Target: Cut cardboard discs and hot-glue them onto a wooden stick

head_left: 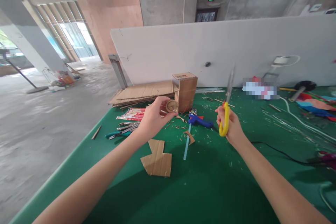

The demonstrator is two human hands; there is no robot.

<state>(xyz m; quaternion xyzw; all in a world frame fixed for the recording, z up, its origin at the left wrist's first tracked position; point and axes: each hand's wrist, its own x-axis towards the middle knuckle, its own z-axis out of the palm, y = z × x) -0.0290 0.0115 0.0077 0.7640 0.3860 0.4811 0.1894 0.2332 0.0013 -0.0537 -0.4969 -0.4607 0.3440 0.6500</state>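
Note:
Between thumb and fingers, my left hand [156,115] pinches a small round cardboard disc [172,105], held up in front of an upright cardboard box [188,92]. My right hand [231,124] is closed around the yellow handle of a pair of scissors [225,120], whose blades point upward and look blurred. A blue hot glue gun [201,121] lies on the green table between my hands. Below my left wrist rests a cut cardboard piece [159,161] with an angular outline. A curved cardboard scrap [190,137] lies across a pale blue strip [186,150].
Stacked cardboard sheets [147,91] lie at the table's back left. Chopsticks in red and white wrappers [131,114] and pliers [120,131] are near my left forearm. A black cord [278,152] crosses the right side. A white panel [168,54] stands behind the table.

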